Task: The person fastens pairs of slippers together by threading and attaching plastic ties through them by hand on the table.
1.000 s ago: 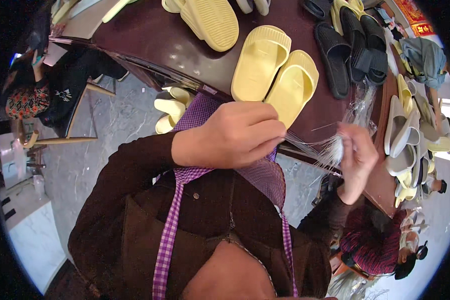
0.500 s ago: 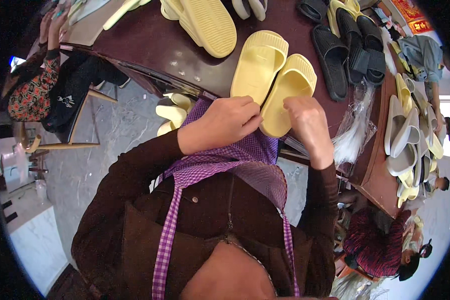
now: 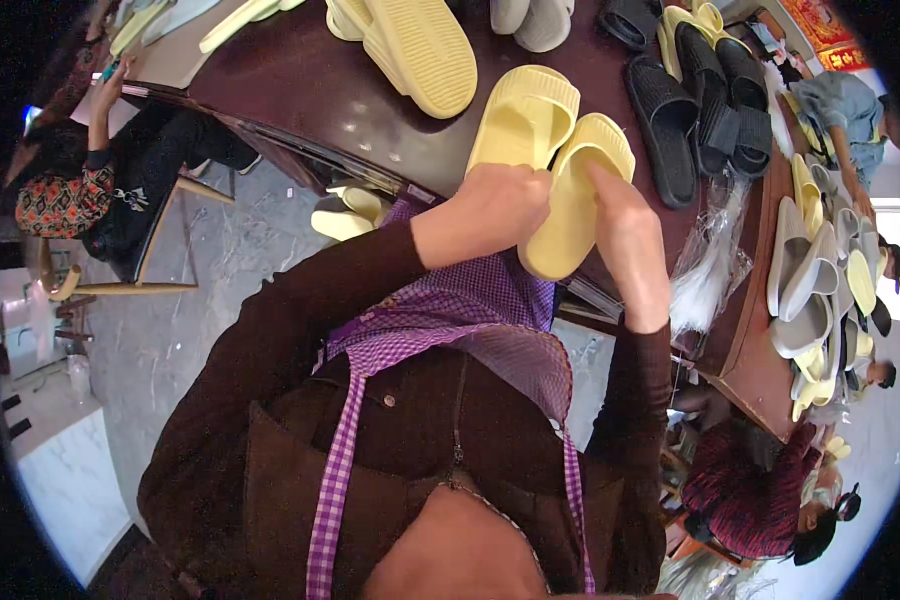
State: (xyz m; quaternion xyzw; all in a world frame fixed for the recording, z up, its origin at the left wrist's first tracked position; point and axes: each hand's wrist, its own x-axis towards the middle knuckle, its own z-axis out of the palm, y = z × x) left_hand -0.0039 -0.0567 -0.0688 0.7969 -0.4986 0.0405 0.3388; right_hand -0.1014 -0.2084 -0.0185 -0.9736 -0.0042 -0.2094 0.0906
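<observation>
Two yellow slide slippers lie side by side at the table's near edge, toes away from me. My left hand (image 3: 505, 205) is closed in a fist over the heel part of the left slipper (image 3: 523, 112). Whatever its curled fingers hold is hidden. At the inner side of the right slipper (image 3: 562, 232), my right hand (image 3: 627, 235) reaches in with its fingertips just below the strap. Its fingers are pressed together, and anything between them is too small to make out. The purple checked apron (image 3: 490, 285) hangs below both hands.
Another yellow slipper pair (image 3: 425, 60) lies beyond on the dark red table (image 3: 310, 95). Black slippers (image 3: 662, 130) and a bundle of white plastic strands (image 3: 705, 285) sit to the right. Grey slippers (image 3: 805, 270) are piled farther right. Other people sit on both sides.
My left hand has moved forward and right over the left slipper's heel. My right hand's fingers have shifted forward, deeper into the right slipper near the strap.
</observation>
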